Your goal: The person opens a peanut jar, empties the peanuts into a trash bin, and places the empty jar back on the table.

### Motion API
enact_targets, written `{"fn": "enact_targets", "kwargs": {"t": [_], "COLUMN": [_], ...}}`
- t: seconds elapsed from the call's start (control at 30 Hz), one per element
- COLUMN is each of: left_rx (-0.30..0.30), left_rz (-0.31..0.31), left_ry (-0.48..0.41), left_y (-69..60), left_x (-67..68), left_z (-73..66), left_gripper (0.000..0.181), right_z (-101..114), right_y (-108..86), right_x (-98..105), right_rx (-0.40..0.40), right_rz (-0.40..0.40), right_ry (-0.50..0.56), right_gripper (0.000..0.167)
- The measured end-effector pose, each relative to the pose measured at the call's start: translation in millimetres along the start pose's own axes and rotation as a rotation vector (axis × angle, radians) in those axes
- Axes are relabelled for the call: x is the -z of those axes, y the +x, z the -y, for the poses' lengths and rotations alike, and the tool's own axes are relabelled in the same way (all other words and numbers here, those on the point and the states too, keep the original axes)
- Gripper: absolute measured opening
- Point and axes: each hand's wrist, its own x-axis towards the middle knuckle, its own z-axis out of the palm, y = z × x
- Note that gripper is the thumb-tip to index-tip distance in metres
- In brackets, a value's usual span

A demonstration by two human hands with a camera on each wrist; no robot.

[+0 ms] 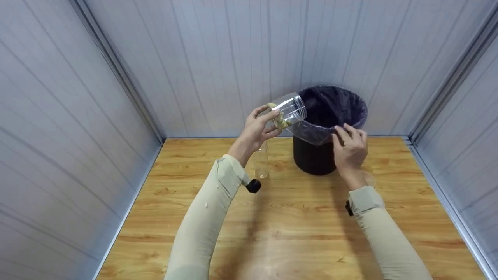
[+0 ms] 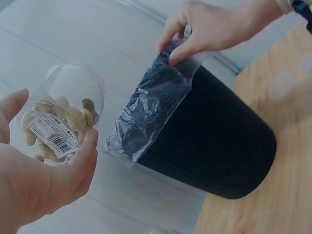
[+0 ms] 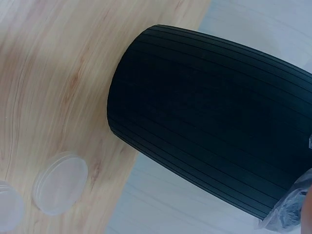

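Note:
My left hand [image 1: 253,130] grips a clear plastic jar [image 1: 291,108] by its base end. The jar lies tilted on its side, its mouth at the left rim of a black trash bin [image 1: 313,157]. Peanuts in shells [image 2: 75,117] are inside, behind a white barcode label [image 2: 52,134] in the left wrist view. My right hand [image 1: 351,149] pinches the translucent bin liner [image 1: 317,134], folded over the bin's near right rim. In the right wrist view only a sliver of that hand shows at the right edge.
A second clear container [image 1: 262,165] stands on the wooden table left of the bin, partly behind my left wrist. Two clear round lids [image 3: 61,185] lie on the wood by the bin's right side. Panel walls [image 1: 218,58] enclose the back and sides.

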Motion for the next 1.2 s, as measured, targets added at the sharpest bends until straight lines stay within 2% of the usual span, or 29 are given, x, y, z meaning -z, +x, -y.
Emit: {"fn": "enact_targets", "kwargs": {"t": [0.2,0.43,0.67,1.1,1.2], "left_rx": [0.003,0.021,0.017,-0.019,-0.057], "left_rz": [-0.003,0.001,-0.021,-0.044,-0.04], "left_ry": [0.09,0.182,0.285,0.441,0.494], "left_y": [13.0,20.9,28.6,38.6,39.5], "left_x": [-17.8,-23.0,-28.3,-46.8,-50.4], "left_z": [-9.5,-11.7,-15.0,-16.0,-17.6], "left_gripper": [0.061,0.066,0.067,0.07,0.07], "right_z": [-3,-2,1,-2,-3], "right_y": [0.8,-4.0,-3.3,-1.9,0.0], "right_x": [1,-1,-1,-2,-2], "right_rx": [0.029,0.049,0.044,0.046,0.052], "right_rz": [0.006,0.015,0.019,0.032,0.032], "right_ry": [-0.008,-0.004,0.0,0.0,0.0], "right_gripper": [0.021,0.022,0.021,0.022,0.022]}}
